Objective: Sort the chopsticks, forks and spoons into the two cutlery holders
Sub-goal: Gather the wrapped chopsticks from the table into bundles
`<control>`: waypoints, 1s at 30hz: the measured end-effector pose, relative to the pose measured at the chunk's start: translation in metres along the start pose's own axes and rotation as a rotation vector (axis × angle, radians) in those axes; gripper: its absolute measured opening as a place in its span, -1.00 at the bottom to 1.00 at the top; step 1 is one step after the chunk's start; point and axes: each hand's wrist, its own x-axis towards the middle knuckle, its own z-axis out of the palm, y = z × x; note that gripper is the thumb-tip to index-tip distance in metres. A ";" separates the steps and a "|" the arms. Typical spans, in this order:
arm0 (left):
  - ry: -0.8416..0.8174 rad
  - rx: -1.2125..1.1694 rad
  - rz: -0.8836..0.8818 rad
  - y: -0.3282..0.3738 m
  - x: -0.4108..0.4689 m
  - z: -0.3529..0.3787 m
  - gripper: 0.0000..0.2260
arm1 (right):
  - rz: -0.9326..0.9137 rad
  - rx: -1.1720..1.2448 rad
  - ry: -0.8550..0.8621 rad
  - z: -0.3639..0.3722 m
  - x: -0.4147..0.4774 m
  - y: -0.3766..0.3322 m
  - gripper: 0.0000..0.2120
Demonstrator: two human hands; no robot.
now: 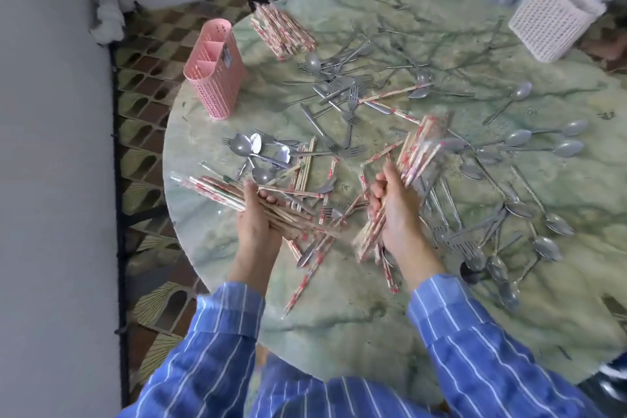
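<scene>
Gripping wrapped chopsticks (210,187) in our left hand (253,217) and more in our right hand (397,214), we judge them light, stiff, slippery; best squeezed mid-length.

Matt grey metal spoons (518,137) lie on a glossy green marble-look table (339,332) beside a pink perforated plastic holder (217,75).

Green marble table (339,332), patterned floor (146,159)
</scene>
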 end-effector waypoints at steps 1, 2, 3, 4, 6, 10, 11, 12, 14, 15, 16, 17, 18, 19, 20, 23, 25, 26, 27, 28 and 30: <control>-0.005 0.001 0.001 0.014 0.006 -0.001 -0.79 | 0.015 -0.017 0.049 0.008 -0.002 0.008 -0.71; -0.010 0.009 0.005 0.027 0.010 0.000 -0.80 | 0.024 -0.031 0.092 0.018 -0.006 0.016 -0.72; -0.015 0.017 0.014 0.039 0.013 0.001 -0.81 | 0.018 -0.047 0.131 0.029 -0.009 0.026 -0.73; -0.020 0.025 0.016 0.048 0.014 0.003 -0.82 | 0.000 -0.059 0.165 0.042 -0.013 0.035 -0.73; -0.041 0.021 -0.011 0.061 0.014 0.005 -0.81 | -0.032 -0.049 0.219 0.068 -0.024 0.052 -0.73; -0.123 0.040 -0.125 0.071 0.008 0.002 -0.76 | -0.057 0.017 0.287 0.113 -0.041 0.079 -0.73; -0.142 0.056 -0.153 0.072 0.006 0.000 -0.75 | -0.068 0.032 0.306 0.122 -0.044 0.082 -0.72; -0.154 0.070 -0.181 0.070 0.003 -0.001 -0.74 | -0.070 0.043 0.325 0.128 -0.047 0.084 -0.72; -0.183 0.084 -0.248 0.068 -0.003 -0.003 -0.73 | -0.056 0.045 0.348 0.138 -0.051 0.087 -0.72; -0.196 0.080 -0.280 0.068 -0.005 -0.004 -0.72 | -0.047 0.037 0.348 0.142 -0.053 0.088 -0.72; -0.211 0.075 -0.304 0.069 -0.007 -0.004 -0.70 | -0.038 0.028 0.346 0.144 -0.053 0.090 -0.71; -0.223 0.080 -0.318 0.069 -0.007 -0.005 -0.69 | -0.028 0.022 0.337 0.145 -0.053 0.090 -0.69; -0.235 0.095 -0.322 0.071 -0.007 -0.006 -0.68 | -0.019 0.022 0.318 0.145 -0.053 0.091 -0.69; -0.244 0.121 -0.317 0.073 -0.005 -0.007 -0.69 | -0.009 0.038 0.291 0.144 -0.052 0.091 -0.71; -0.246 0.143 -0.309 0.076 -0.002 -0.008 -0.71 | 0.003 0.066 0.259 0.142 -0.051 0.091 -0.72; -0.258 0.214 -0.269 0.087 0.009 -0.016 -0.75 | 0.036 0.135 0.148 0.131 -0.046 0.086 -0.75; -0.289 0.277 -0.254 0.099 0.017 -0.020 -0.78 | 0.046 0.155 0.077 0.124 -0.042 0.081 -0.75; -0.312 0.315 -0.258 0.105 0.019 -0.023 -0.80 | 0.071 0.150 0.049 0.123 -0.041 0.079 -0.76; -0.341 0.349 -0.268 0.111 0.022 -0.026 -0.82 | 0.106 0.144 0.020 0.123 -0.040 0.077 -0.76; -0.373 0.382 -0.285 0.116 0.024 -0.028 -0.82 | 0.143 0.138 -0.009 0.123 -0.040 0.076 -0.77; -0.411 0.446 -0.312 0.124 0.029 -0.034 -0.80 | 0.193 0.138 -0.052 0.129 -0.039 0.074 -0.77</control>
